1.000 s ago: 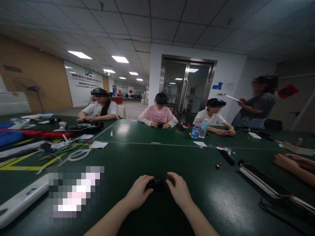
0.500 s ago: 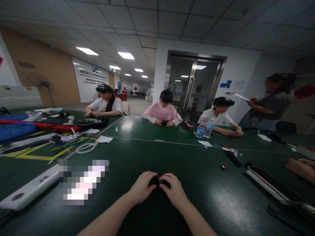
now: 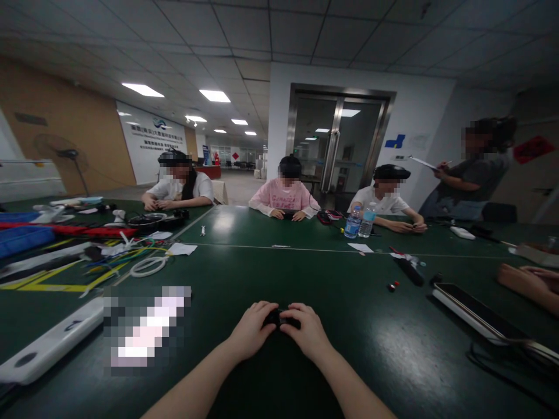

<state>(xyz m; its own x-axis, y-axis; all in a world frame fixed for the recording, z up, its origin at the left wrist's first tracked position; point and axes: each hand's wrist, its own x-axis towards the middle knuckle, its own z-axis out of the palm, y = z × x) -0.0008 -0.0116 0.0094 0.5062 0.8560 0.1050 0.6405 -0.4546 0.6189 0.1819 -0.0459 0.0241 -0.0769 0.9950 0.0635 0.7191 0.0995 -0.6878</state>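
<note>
A small black object (image 3: 279,318), its kind hidden by my fingers, is at the near middle of the green table (image 3: 279,279). My left hand (image 3: 251,330) curls around its left end, thumb below and fingers above. From the other side my right hand (image 3: 309,330) grips its right end in the same way. Only a dark strip of it shows between the two hands. Both hands are low, at or just over the tabletop; I cannot tell whether the object touches it.
A white power strip (image 3: 52,340) and a blurred-out bright patch (image 3: 151,329) lie left. Cables (image 3: 151,266) and a blue tray (image 3: 26,240) are beyond. Right are a phone-like slab (image 3: 471,311), a small red-and-black piece (image 3: 393,286) and bottles (image 3: 353,224). Other people sit across; one stands.
The view has turned slightly, so most of the scene sits a little further left. My right fingers have shifted slightly on the black object. Both hands stay on it.
</note>
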